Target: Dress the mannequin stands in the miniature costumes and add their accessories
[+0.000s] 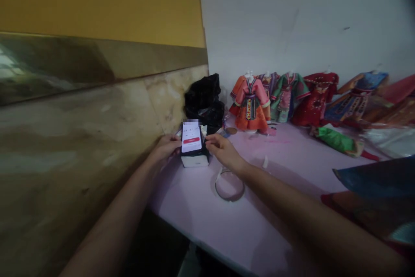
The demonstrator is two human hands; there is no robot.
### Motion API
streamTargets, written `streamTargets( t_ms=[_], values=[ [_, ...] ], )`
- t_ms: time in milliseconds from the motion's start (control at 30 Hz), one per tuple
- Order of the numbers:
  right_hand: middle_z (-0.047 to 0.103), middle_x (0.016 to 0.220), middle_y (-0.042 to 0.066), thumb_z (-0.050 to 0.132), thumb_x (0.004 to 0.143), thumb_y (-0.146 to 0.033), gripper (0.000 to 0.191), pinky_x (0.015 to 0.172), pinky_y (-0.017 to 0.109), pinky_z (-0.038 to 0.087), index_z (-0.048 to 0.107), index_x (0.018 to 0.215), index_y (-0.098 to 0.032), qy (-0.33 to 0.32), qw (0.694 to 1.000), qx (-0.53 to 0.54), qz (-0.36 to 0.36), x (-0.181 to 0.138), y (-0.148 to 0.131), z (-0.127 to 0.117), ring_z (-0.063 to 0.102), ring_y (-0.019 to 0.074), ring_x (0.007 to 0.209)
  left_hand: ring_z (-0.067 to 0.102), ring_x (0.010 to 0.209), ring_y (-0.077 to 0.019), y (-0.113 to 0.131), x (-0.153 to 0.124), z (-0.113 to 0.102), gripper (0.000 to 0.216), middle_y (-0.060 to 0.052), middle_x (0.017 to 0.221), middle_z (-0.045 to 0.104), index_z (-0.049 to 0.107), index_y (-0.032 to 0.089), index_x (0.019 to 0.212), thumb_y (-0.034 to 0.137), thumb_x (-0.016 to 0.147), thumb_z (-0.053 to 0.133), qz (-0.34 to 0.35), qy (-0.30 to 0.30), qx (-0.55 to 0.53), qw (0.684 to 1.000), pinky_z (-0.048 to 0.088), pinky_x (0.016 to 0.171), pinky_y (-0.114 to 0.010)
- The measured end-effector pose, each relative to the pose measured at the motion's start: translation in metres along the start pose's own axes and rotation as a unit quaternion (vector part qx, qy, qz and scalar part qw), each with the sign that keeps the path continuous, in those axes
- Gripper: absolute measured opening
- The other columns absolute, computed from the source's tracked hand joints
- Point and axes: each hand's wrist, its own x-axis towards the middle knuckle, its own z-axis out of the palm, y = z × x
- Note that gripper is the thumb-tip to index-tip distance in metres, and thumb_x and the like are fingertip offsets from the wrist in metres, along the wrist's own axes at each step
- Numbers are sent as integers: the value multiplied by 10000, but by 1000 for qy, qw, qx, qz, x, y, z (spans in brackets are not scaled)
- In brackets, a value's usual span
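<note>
A smartphone [191, 138] with a lit white screen and a red button leans on a small white box [195, 161] at the back left of the table. My left hand [168, 145] is closed at the phone's left edge, its fingertips partly hidden there. On the other side, my right hand [223, 149] has its thumb and fingers pinched together close to the phone's right edge. What lies between those fingertips is too small to make out. A thin ring-shaped band [230, 199] lies on the table below my right wrist.
Behind the phone sits a crumpled black plastic bag [204, 97]. Several small dresses on stands, including an orange and pink dress [249, 104], line the white wall. A green wrapped bundle [337, 140] lies at right on the pink table [207, 208]. A stone-patterned wall [81, 151] borders the left.
</note>
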Motion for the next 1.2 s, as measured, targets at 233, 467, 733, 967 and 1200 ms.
streamTargets(
  t_ms=[233, 467, 733, 967, 1200],
  values=[
    [716, 984, 52, 573, 902, -169, 187, 898, 349, 515, 679, 1055, -179, -9, 1000, -5, -5, 3, -13, 5, 657, 172, 919, 355, 385, -50, 2, -18, 1, 290, 117, 466, 438, 448, 225, 751, 150, 519, 605, 62, 50, -81, 993, 254, 394, -178],
    [684, 930, 29, 545, 934, -233, 269, 714, 290, 509, 649, 1179, -200, 12, 1000, 16, 21, -23, -36, 7, 599, 136, 742, 422, 426, -54, 8, -57, -7, 290, 75, 665, 561, 513, 227, 799, 122, 542, 598, 158, 55, -68, 984, 290, 378, -189],
    [494, 680, -22, 456, 999, -277, 350, 645, 260, 430, 459, 656, -208, -5, 997, -33, -73, -72, -45, -7, 496, 123, 671, 465, 521, -75, -1, -107, -2, 323, 51, 776, 599, 526, 249, 876, 84, 609, 603, 154, 27, -58, 986, 352, 435, -191],
    [553, 768, -2, 451, 1037, -277, 308, 719, 281, 439, 517, 744, -206, -3, 988, -88, -126, -90, -51, -19, 534, 134, 757, 478, 532, -83, 8, -130, 13, 314, 44, 808, 616, 541, 252, 849, 89, 589, 608, 133, 31, -62, 989, 356, 440, -218],
    [584, 835, 17, 446, 1039, -280, 256, 747, 309, 467, 574, 828, -215, -12, 988, -83, -132, -96, -54, -20, 559, 152, 807, 501, 571, -109, 16, -148, 20, 277, 39, 781, 614, 530, 260, 848, 101, 641, 621, 132, 79, -4, 988, 364, 458, -224]
  ],
)
